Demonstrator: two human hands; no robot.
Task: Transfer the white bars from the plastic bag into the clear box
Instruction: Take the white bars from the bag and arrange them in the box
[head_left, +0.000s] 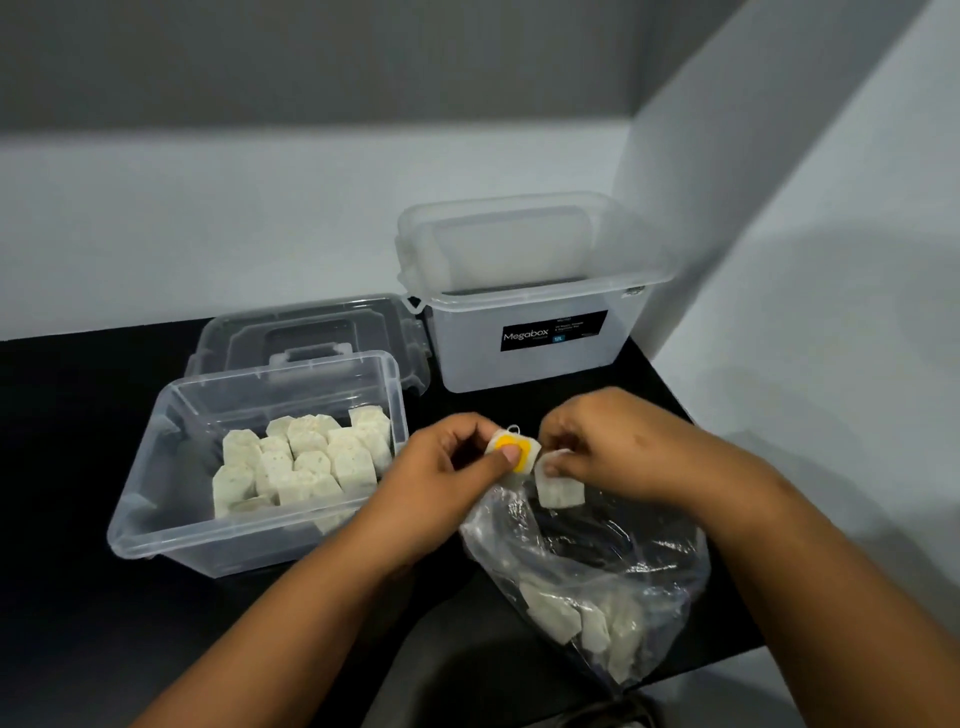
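Left hand: the left hand (447, 457) has its fingers curled, thumb and fingertips pinching a small white packet with a yellow tag (513, 453) on its face; a thin loop of string shows at the packet's top.
Right hand: the right hand (613, 447) is curled too, its fingertips pinching the top edge of a white bar (560, 486) that hangs just above the mouth of the bag.
Gap between hands: the two held pieces sit just beside each other, close to touching; whether they actually meet I cannot tell.
Arms: both forearms come in from the bottom of the view and angle toward the middle, the left from lower left, the right from lower right, bare to the frame edge.
Plastic bag: the plastic bag (644, 561) lies crumpled under and in front of the right hand, with several white bars gathered at its near end.
Clear box: the clear box (156, 499) stands open to the left of the hands, its floor partly covered with white bars packed side by side.
Lid: a clear lid (311, 332) lies flat behind the box.
Second box: a larger frosted container (524, 364) with a black label stands behind the hands, its own lid propped upright inside it.
Surface: a black table (67, 441) carries everything.
Room: pale walls (260, 208) meet in a corner at the right.
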